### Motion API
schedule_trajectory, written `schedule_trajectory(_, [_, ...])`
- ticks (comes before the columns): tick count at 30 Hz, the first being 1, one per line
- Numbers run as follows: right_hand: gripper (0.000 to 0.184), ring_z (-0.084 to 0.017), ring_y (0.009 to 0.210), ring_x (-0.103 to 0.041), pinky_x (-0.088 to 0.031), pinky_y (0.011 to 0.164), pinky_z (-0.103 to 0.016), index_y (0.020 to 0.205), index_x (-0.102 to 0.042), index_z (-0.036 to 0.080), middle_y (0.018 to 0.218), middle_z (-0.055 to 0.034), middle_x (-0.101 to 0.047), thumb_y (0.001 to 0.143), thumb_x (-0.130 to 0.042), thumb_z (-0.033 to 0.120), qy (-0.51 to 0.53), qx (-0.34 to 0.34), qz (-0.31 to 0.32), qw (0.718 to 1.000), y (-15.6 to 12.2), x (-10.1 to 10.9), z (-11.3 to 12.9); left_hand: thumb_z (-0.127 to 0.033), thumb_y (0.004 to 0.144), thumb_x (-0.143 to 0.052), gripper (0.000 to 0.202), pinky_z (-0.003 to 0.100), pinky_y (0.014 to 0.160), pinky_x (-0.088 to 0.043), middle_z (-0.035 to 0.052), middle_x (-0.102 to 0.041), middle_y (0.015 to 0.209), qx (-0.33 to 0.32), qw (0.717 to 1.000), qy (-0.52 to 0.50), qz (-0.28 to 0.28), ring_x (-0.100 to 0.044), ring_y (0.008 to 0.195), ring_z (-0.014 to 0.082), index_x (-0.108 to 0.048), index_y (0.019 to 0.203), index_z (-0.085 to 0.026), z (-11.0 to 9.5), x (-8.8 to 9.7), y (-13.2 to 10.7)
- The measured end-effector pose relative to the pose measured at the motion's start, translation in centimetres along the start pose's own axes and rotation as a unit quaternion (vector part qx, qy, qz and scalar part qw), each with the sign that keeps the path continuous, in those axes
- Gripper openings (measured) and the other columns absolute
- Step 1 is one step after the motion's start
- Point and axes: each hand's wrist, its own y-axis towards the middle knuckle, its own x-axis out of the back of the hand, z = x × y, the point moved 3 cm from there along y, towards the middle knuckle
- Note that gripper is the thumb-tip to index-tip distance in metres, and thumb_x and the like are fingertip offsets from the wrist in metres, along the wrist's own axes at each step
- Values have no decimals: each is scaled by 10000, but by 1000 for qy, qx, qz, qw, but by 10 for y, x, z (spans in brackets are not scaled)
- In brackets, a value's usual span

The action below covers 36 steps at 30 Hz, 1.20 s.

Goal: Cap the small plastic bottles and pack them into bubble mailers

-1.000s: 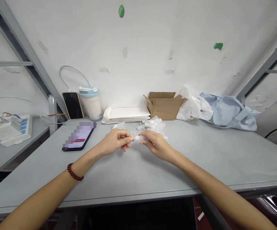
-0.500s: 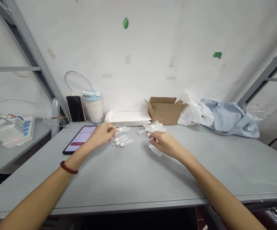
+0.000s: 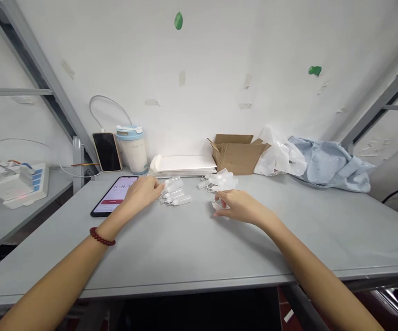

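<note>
My left hand point(image 3: 143, 192) reaches to a small heap of clear plastic tubes point(image 3: 176, 195) on the grey table point(image 3: 192, 248). Its fingertips are pinched on the end of the topmost tube point(image 3: 173, 183). A red bead bracelet point(image 3: 101, 236) is on that wrist. My right hand point(image 3: 240, 207) rests on the table to the right, fingers curled over another small tube point(image 3: 217, 207). Just behind it lies a second heap of tubes point(image 3: 219, 182).
A lit phone point(image 3: 115, 199) lies left of my left hand. At the back stand a second phone point(image 3: 107, 151), a white cup with a blue lid point(image 3: 132, 148), stacked white sheets point(image 3: 183, 164), a cardboard box point(image 3: 237, 153), a plastic bag point(image 3: 279, 154) and blue cloth point(image 3: 333, 164). A power strip point(image 3: 16, 184) sits on the left bench.
My hands, together over one tube a second ago, have parted. The left carried a tube to the left heap; the right went down to the table onto another tube.
</note>
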Motion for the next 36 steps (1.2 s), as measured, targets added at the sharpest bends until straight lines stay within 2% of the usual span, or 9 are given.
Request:
schedule_trajectory(3, [337,-189,710,-581,-343,549,-243,1045,-567,173,841,-52,-637,765,-624,351,-7,6,34,999,-2,-3,1,-394,803,-380,411,272,489,-212,16,-418,449,-25,999,-9,-24,-427,470,163,-509,472,-187,-6,-1,-2])
schedule_trajectory(6, [312,-183,679,-579,-343,540,-243,1063,-550,170,832,-56,-631,770,-596,268,-2,15,32,999,-2,-6,2,-375,796,-406,394,269,492,-233,24,-459,456,-34,998,-51,-27,-464,486,162,-478,462,-179,-14,-1,-7])
schedule_trajectory(8, [277,-185,690,-579,-353,557,-246,1046,-552,160,834,-66,-630,779,-570,231,3,28,5,1000,-1,-5,4,-385,791,-434,373,256,505,-293,26,-525,499,-40,988,-145,27,-504,501,154,-506,497,-167,-21,-4,-11])
schedule_trajectory(11, [211,-181,719,-574,-375,600,-254,997,-567,156,857,-74,-628,799,-544,224,26,58,-62,996,0,-1,6,-432,776,-486,334,240,514,-375,23,-599,584,-51,942,-299,140,-543,506,137,-565,613,-151,-32,-10,-18])
schedule_trajectory(16, [179,-163,766,-556,-412,647,-260,979,-549,165,893,-66,-606,807,-547,217,82,124,-145,978,-1,1,10,-441,785,-495,322,231,474,-403,30,-628,672,-54,896,-383,217,-566,512,125,-590,776,-133,-45,-15,-25])
schedule_trajectory(21, [164,-166,805,-549,-430,674,-273,969,-542,178,906,-64,-597,808,-550,213,101,164,-177,965,-2,-1,14,-435,807,-478,337,235,479,-416,35,-634,708,-60,875,-417,240,-574,526,124,-597,871,-126,-47,-15,-27])
schedule_trajectory(26, [162,-164,808,-549,-437,682,-275,972,-539,180,908,-62,-592,814,-543,213,102,169,-179,964,-1,-3,14,-385,798,-525,276,222,494,-415,22,-614,659,-76,861,-430,262,-553,525,109,-601,740,-126,-47,-11,-30])
schedule_trajectory(32, [185,-162,804,-543,-440,679,-274,992,-541,174,899,-57,-586,813,-551,220,108,175,-172,963,-1,-5,15,-362,825,-506,262,207,512,-400,-10,-574,609,-65,852,-468,224,-525,524,91,-586,715,-138,-46,-10,-28])
schedule_trajectory(36, [186,-158,797,-538,-441,679,-275,995,-544,172,884,-53,-581,815,-550,221,125,188,-161,961,-3,-4,19,-358,828,-501,258,208,512,-390,-19,-558,599,-67,837,-489,235,-511,516,88,-583,715,-140,-45,-12,-28])
